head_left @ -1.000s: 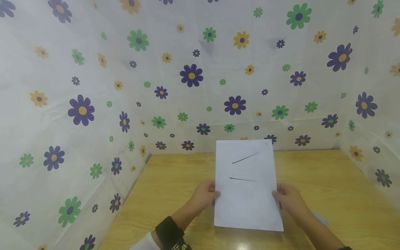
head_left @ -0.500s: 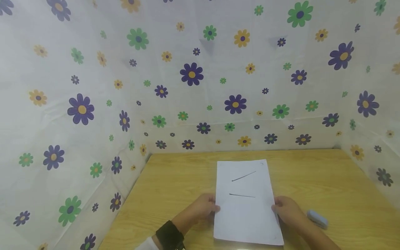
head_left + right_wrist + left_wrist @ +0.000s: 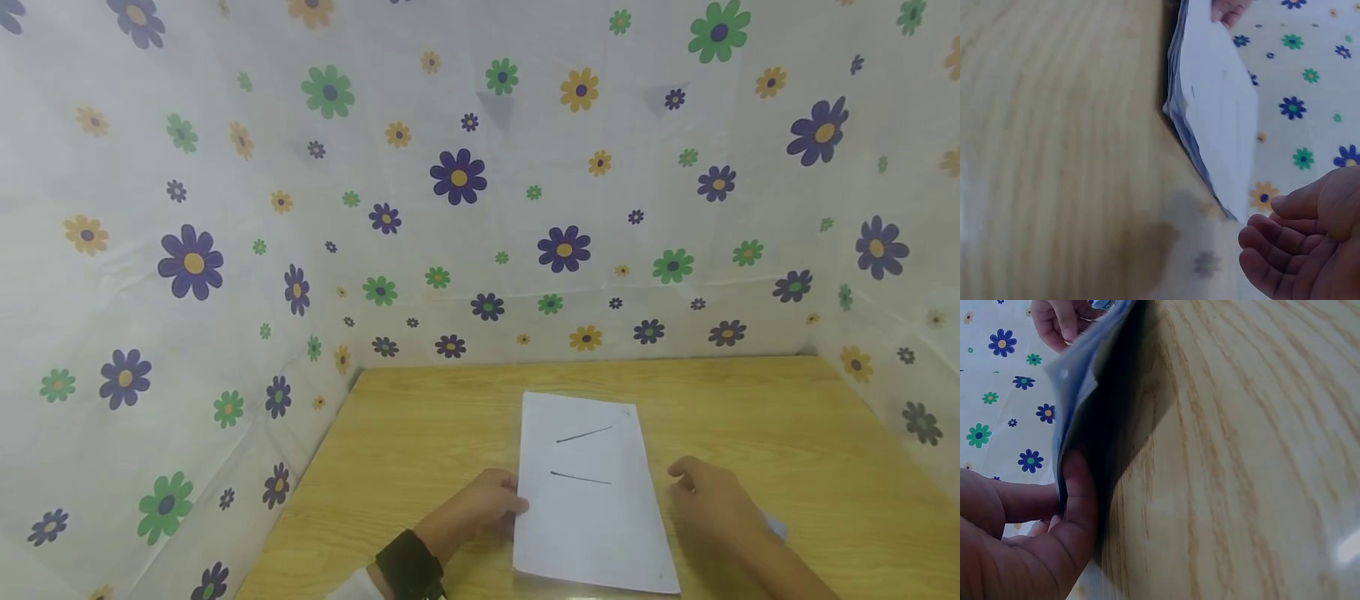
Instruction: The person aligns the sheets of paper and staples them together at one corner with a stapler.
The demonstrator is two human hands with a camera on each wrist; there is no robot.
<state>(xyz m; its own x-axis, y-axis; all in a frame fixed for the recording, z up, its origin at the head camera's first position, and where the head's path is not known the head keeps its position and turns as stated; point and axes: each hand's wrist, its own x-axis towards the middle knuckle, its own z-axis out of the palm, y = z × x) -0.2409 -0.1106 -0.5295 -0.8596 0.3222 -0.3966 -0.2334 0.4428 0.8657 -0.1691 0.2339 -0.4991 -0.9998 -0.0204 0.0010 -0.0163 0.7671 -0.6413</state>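
A stack of white paper sheets with two drawn dark lines lies in front of me, a little raised off the wooden table. At its left edge my left hand pinches the sheets, thumb on top; the left wrist view shows the fingers gripping the stack's edge from both sides. My right hand is apart from the stack, just past its right edge, its fingers loosely curled round nothing. In the right wrist view the layered sheets show beside the right hand.
A small light-blue object lies on the wooden table, mostly hidden behind my right forearm. White flower-printed cloth closes off the back and both sides. A dark band is on my left wrist.
The stack has come down toward the table, its far edge lowering. My right hand has let go of the right edge and moved off to the right; the left hand keeps its hold.
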